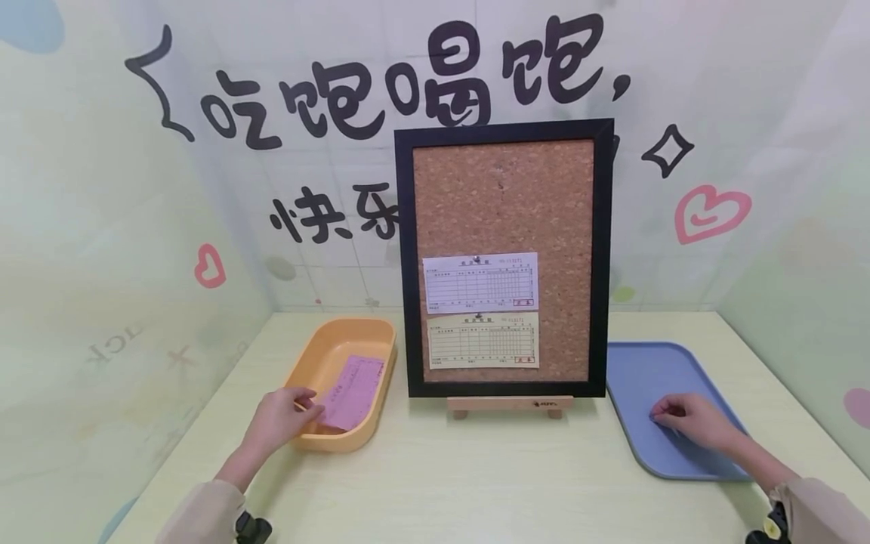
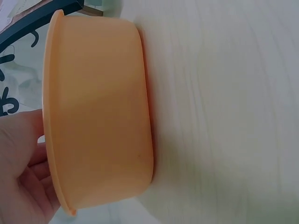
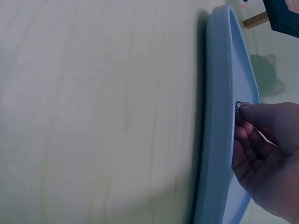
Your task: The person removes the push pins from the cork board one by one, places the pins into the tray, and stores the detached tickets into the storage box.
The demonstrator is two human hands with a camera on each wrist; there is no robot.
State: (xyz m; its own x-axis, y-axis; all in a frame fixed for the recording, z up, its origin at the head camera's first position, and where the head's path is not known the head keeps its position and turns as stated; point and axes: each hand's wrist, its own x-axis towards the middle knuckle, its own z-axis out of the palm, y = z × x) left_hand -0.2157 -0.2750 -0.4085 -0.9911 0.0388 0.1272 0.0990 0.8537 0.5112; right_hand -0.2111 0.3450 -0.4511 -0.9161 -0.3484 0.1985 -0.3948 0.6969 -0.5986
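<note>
Left hand (image 1: 282, 415) pinches the pink slip (image 1: 356, 389) in the orange tub (image 1: 326, 441), right hand (image 1: 696, 423) a metal piece (image 3: 238, 106) over the blue tray (image 1: 655, 370). Lift the pink slip lightly (it could crease); beyond, 2 pinned forms (image 1: 469, 291) hang on the cork board (image 1: 503, 204).

Even, diffuse light brightens the head view. Both wrist views are dimmer and softer, with faint shadow across the table (image 2: 224, 116); the tiny metallic piece (image 3: 238, 106) glints, indistinct.
</note>
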